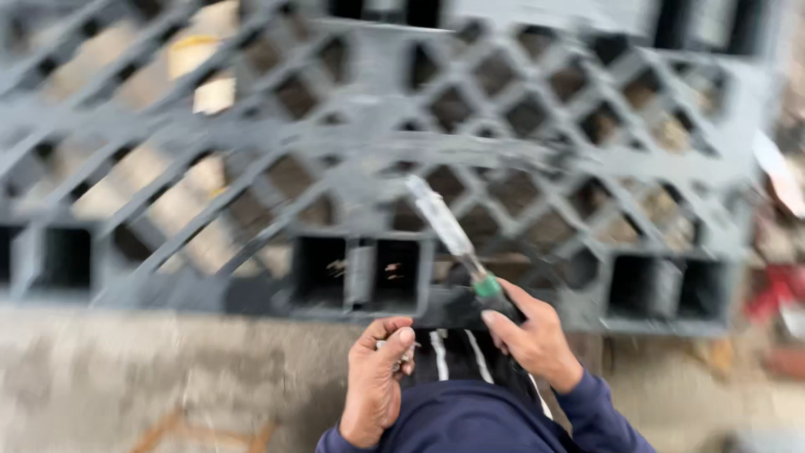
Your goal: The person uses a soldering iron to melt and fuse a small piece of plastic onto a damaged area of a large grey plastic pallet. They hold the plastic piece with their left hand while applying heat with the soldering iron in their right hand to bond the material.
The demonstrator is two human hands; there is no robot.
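We see the right hand (532, 335) closed around a green-collared tool (453, 239), its pale shaft slanting up-left across the grey metal lattice gate (369, 159). Left hand (377, 373), below the gate's lower rail, pinches something small, blurred beyond identifying.

Just the one head-worn cam here, looking steeply down and slightly forward from close range at the person's own hands and lap, with a grey metal lattice gate (503, 151) lying flat filling the upper frame.
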